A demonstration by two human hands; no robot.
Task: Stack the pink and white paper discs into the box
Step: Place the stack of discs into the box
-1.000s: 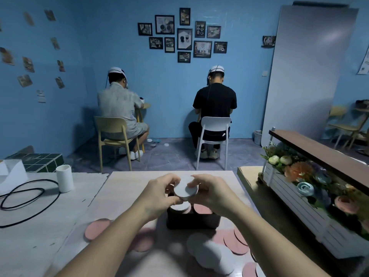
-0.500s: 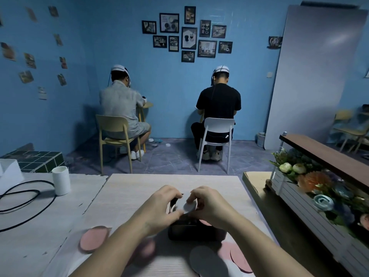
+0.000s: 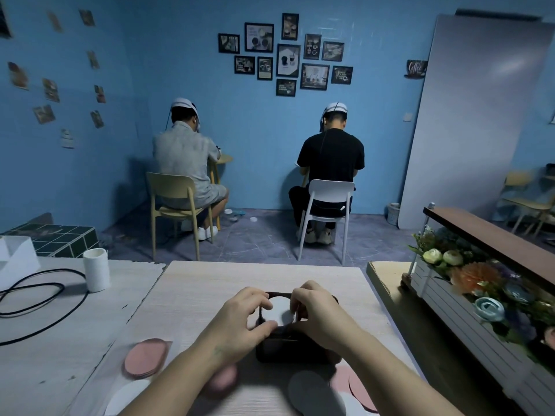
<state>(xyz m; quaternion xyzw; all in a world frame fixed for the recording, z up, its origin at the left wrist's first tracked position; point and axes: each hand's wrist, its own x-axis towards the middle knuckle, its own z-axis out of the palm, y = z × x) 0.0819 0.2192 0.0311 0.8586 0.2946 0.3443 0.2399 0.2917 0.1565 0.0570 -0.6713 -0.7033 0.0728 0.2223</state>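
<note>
Head view: I have both hands over the dark box [image 3: 288, 346] on the tabletop [image 3: 210, 283]. My left hand [image 3: 240, 322] and right hand [image 3: 318, 313] have their fingers clamped on the edge of a white disc [image 3: 280, 310], which sits at the box mouth. I judge the job partly done: pink discs [image 3: 145, 357] and a grey-looking disc [image 3: 309, 391] lie loose nearby. My hands hide the box's inside, so the stack's height is unknown, and the frame cuts off the nearest discs.

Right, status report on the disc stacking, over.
Both hands, left hand and right hand, on white disc at dark box. Loose pink discs on table. Nothing blocking.
</note>
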